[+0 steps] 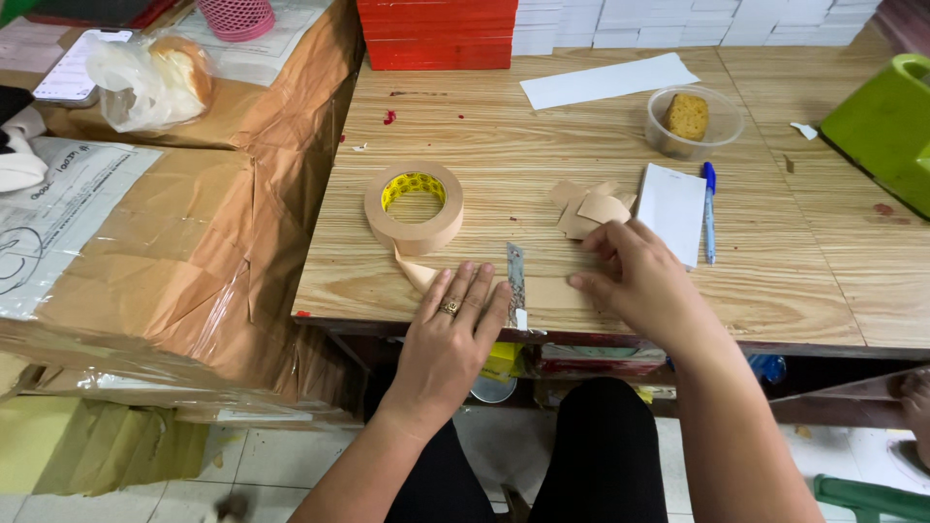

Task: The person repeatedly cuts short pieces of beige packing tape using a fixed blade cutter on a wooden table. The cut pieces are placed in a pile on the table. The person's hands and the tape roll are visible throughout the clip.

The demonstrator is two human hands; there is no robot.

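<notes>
Table [775, 281] of light wood is filling most of the view, with a big bundle wrapped in brown paper and plastic [165, 271] lying at its left side. On the table, a roll of brown tape [415, 207] is lying flat, and its loose tape strip [484, 291] is running from the roll toward the near edge and then along that edge to the right. So the long axis of the strip is going left to right, parallel to the table edge.

Left hand [453, 334] is pressing flat on the strip, fingers spread apart and holding nothing between them. A narrow metal blade [516, 281] is lying across the strip just beside these fingers, its long axis pointing away from the person, the near tip at the table edge.

Right hand [639, 281] is resting on the strip farther right, fingers bent loosely; they are not clamping anything that I can see.

Behind this hand, small cut tape pieces [589, 207] are lying in a pile, next to a white notepad [671, 210] and a blue pen [709, 211].
</notes>
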